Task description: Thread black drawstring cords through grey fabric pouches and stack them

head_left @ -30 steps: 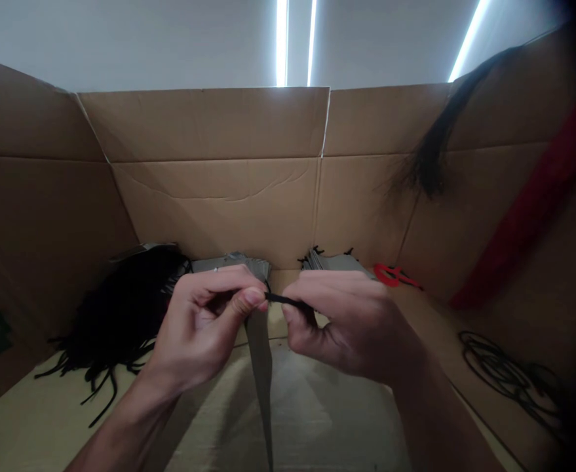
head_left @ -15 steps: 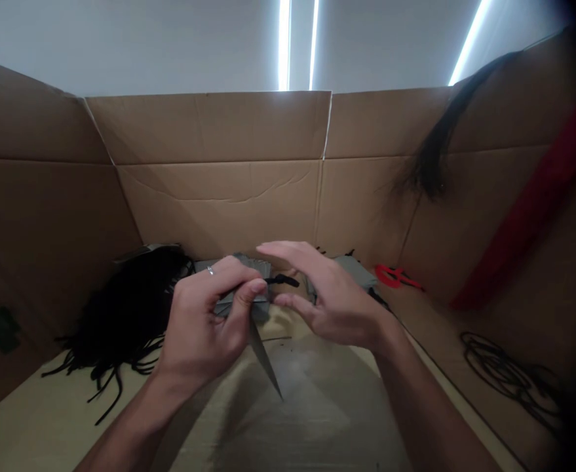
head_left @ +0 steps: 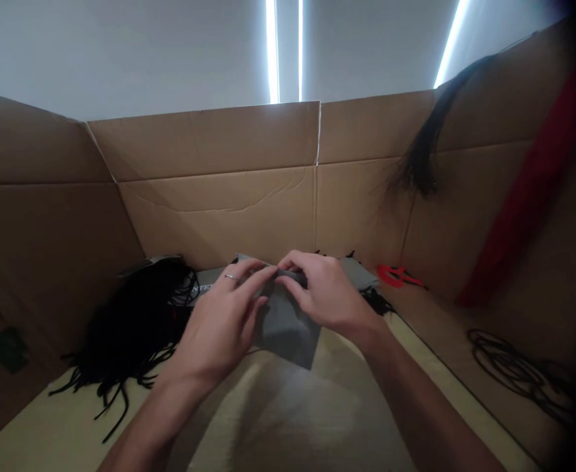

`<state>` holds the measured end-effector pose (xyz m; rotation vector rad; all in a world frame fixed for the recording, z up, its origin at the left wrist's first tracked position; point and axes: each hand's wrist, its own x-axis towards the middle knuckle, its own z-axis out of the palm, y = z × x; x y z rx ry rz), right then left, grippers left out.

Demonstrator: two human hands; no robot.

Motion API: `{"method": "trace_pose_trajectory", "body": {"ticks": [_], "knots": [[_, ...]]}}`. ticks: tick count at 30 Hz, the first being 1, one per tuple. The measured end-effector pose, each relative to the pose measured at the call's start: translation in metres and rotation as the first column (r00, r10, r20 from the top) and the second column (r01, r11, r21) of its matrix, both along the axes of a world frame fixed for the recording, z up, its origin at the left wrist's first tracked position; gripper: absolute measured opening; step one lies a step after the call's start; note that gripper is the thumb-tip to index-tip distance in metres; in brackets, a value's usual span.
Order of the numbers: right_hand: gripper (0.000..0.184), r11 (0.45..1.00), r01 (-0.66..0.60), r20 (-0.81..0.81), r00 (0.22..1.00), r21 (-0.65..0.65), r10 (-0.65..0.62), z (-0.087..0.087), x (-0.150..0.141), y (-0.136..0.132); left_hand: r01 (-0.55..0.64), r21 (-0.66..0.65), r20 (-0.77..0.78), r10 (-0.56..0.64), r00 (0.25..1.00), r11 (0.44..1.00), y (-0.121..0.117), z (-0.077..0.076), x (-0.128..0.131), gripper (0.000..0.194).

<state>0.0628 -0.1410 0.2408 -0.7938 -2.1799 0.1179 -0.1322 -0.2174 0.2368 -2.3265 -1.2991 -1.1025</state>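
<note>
A flat grey piece, like a small bag or a card, hangs tilted between my hands with one corner pointing down towards me. My left hand, with a ring on one finger, is closed on its upper left part. My right hand pinches a short dark cord at the piece's top edge, its fingertips nearly touching those of my left hand. My fingers hide the spot where cord and piece meet. Behind the hands lie more grey pieces, one with white lettering.
A heap of black cords lies on the left. On the right are more grey pieces, red-handled scissors and a loose coil of dark cord. Cardboard walls surround the table; a black strand bundle hangs on the right one.
My right hand has moved in from open and now pinches the cord. The grey piece has turned from edge-on to show its flat face. The view has shifted slightly.
</note>
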Motion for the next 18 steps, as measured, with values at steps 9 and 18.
{"method": "trace_pose_trajectory", "body": {"ticks": [9,18], "knots": [[0.014,0.985,-0.167,-0.087,0.982,0.031,0.169,0.003,0.003,-0.008,0.002,0.063,0.121,-0.01,0.993,0.998,0.013,-0.007,-0.002,0.031],[0.014,0.974,-0.188,-0.154,0.966,0.124,0.206,0.0,0.0,-0.008,0.025,0.202,0.092,-0.045,0.995,0.979,0.01,-0.01,0.006,0.028]]}}
